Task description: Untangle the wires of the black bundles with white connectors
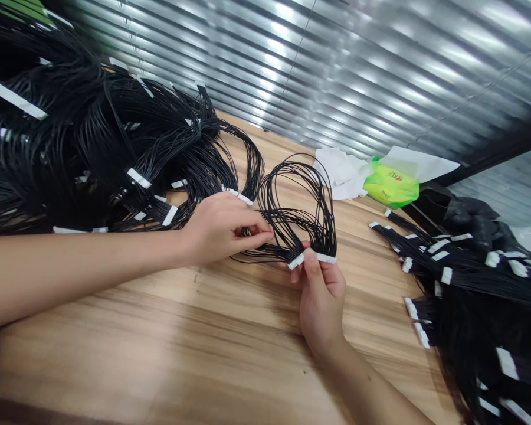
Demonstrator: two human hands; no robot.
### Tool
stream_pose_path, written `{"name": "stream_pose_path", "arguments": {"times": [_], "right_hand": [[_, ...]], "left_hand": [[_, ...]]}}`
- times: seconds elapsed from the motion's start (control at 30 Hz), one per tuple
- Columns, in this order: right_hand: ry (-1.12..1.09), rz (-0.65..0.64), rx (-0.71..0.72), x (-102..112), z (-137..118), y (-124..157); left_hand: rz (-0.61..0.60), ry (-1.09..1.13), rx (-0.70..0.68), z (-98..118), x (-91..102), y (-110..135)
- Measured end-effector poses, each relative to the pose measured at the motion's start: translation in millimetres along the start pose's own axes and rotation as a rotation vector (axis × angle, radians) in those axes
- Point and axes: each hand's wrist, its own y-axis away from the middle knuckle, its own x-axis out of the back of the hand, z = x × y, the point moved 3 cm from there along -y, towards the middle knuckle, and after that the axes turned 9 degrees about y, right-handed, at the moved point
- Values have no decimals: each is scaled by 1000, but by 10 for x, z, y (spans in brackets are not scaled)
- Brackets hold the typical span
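Observation:
Thin black wires of a wire harness [283,223] loop up above the wooden table in front of me. My right hand [321,295] pinches its white connectors [325,258] between thumb and fingers; two connector ends meet at an angle there. To the left, my left hand [230,227] has its thumb and fingertips pressed together on some of the harness wires. Exactly how many wires lie between those fingertips is hidden.
A big heap of black wire harnesses [115,136] with white connectors fills the left side. More harnesses [469,283] lie at the right edge. White tissue [340,172] and a green-yellow packet [389,182] rest at the back, before a corrugated metal wall [292,59].

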Motion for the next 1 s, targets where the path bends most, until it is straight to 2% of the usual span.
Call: {"name": "stream_pose_path", "arguments": {"times": [0.2, 0.4, 0.67, 0.83, 1.0], "right_hand": [[-13, -5, 6, -11, -23, -2], [21, -11, -2, -19, -19, 5], [119, -48, 6, -41, -38, 18], [97, -45, -7, -31, -17, 18], [20, -43, -27, -17, 14, -5]], "left_hand": [[93, -110, -164, 74, 23, 6], [90, -258, -336, 53, 15, 24], [42, -196, -297, 69, 43, 30], [-23, -280, -196, 60, 10, -4], [8, -327, -275, 134, 14, -3]]}}
